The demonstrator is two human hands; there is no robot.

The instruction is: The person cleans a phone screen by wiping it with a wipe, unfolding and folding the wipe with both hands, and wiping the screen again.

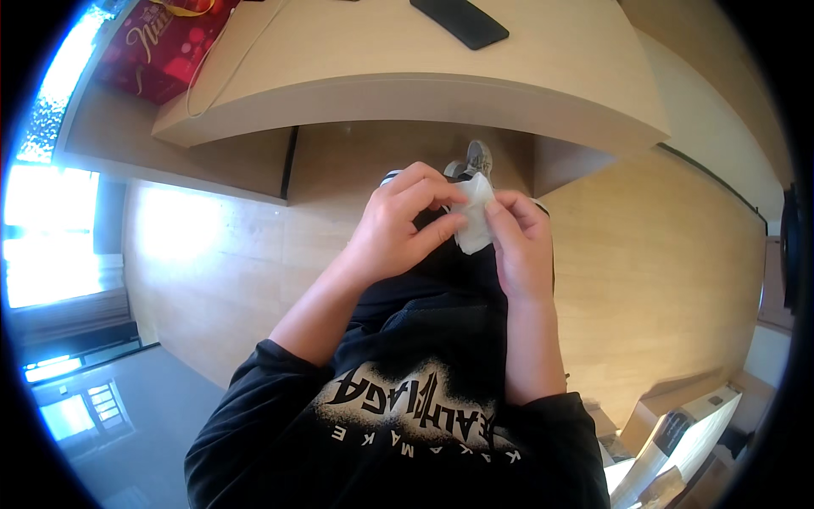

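Note:
A small, thin white sheet [474,235], creased and perhaps tissue or a soft wrapper, is held up above my lap. My right hand [523,238] pinches its right edge between thumb and fingers. At its left side is my left hand [407,219], with thumb and fingertips spread apart and overlapping the sheet. Those fingertips are slightly blurred, so I cannot tell whether they grip the sheet or only touch it.
Before me stands a light wooden desk [381,95] with a black phone [463,22] and a white cable [202,89] on it. A red gift bag [168,48] is at the far left. Cardboard boxes [661,413] stand on the floor at lower right.

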